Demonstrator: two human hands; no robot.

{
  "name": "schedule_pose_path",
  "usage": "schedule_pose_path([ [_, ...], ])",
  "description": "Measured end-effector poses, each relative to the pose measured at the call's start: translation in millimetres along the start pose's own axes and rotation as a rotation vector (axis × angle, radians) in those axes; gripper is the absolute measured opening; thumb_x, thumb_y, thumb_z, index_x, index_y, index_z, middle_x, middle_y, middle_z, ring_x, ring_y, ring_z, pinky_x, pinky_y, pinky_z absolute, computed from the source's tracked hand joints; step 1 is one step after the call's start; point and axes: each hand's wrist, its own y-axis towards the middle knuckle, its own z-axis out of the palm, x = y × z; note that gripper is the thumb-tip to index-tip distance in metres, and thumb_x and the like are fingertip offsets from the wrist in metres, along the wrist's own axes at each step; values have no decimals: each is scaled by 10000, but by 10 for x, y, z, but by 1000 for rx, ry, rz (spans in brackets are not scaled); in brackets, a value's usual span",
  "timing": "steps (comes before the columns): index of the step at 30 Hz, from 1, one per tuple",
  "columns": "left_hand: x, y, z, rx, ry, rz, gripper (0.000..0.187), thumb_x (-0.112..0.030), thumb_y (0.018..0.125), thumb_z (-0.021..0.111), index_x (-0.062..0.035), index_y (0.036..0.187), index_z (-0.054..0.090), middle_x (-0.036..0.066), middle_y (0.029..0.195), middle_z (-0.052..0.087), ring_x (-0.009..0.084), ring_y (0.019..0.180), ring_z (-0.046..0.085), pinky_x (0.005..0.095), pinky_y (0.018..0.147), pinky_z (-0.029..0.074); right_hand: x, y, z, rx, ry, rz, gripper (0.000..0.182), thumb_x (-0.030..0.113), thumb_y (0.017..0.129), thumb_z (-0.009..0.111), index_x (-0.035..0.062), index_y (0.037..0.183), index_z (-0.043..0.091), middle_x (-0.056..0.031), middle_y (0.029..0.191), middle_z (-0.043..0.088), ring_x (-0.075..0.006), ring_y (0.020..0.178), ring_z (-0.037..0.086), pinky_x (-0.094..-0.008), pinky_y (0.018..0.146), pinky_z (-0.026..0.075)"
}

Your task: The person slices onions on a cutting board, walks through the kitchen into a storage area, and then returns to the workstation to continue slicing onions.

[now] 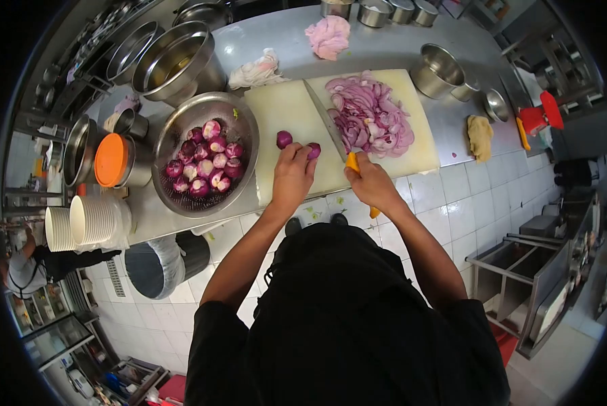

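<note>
Two hands busy: left hand point(293, 174) grip pinching onion point(313, 150), right hand point(371, 184) clamped round knife point(325, 122); no legible writing.

Bright, even overhead light floods the steel counter point(385, 47), throwing glare off the metal bowls left of the white cutting board point(290, 115). Strong fisheye distortion bends the scene away from the board, with a black vignette ringing the frame; edges soften.
</note>
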Motion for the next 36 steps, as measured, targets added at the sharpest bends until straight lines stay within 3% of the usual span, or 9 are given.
schedule_pose_path([
  [9,127,206,287,-36,-158,47,152,10,821,714,29,971,723,165,1000,682,355,919,665,417,842,550,217,-19,-124,32,-107,18,321,192,966,537,-54,1154,450,-379,953,651,-557,942,625,-601,864,472],
  [15,159,204,334,-75,-173,39,122,13,816,714,31,936,719,156,956,688,348,896,662,415,824,546,5,350,231,-87,-102,-99,308,177,960,533,-58,1147,463,-367,903,659,-532,902,646,-595,828,495],
  [21,160,203,330,-90,-191,-13,96,11,826,702,26,919,719,153,948,688,349,898,656,422,823,538,488,183,-132,140,22,171,311,159,960,535,-65,1157,448,-374,892,652,-525,906,650,-592,827,499],
  [24,177,207,332,-86,-188,-3,88,10,829,698,23,913,722,153,941,689,347,904,658,419,827,539,109,349,267,-106,-188,-103,315,151,958,536,-81,1147,435,-374,894,653,-530,912,648,-586,828,503],
  [26,198,223,342,-99,-194,4,88,13,826,700,22,911,723,153,941,691,347,904,660,419,826,540,47,468,174,-30,-112,-55,303,139,951,536,-81,1133,435,-381,896,649,-532,924,645,-587,838,498],
  [30,181,202,340,-98,-207,-14,89,18,826,699,23,911,724,153,946,695,349,896,661,423,821,542,612,191,-163,153,42,213,286,124,944,536,-80,1119,437,-390,905,640,-551,918,633,-598,826,492],
  [33,207,198,352,-95,-215,-7,88,21,830,696,24,914,724,150,947,698,350,889,662,424,818,543,107,416,329,-197,-249,-238,277,110,945,522,-82,1125,439,-357,861,656,-499,765,678,-559,709,535],
  [34,210,204,355,-101,-218,0,89,21,830,695,24,914,724,150,946,699,351,888,662,424,817,543,64,493,279,-141,-221,-206,286,104,949,513,-103,1130,434,-338,854,669,-474,692,684,-537,654,547],
  [36,213,189,354,-112,-223,8,89,22,829,694,24,913,724,148,944,700,352,884,662,425,815,543,255,426,44,40,-82,5,288,101,946,510,-102,1136,434,-347,871,669,-485,721,685,-547,680,547],
])
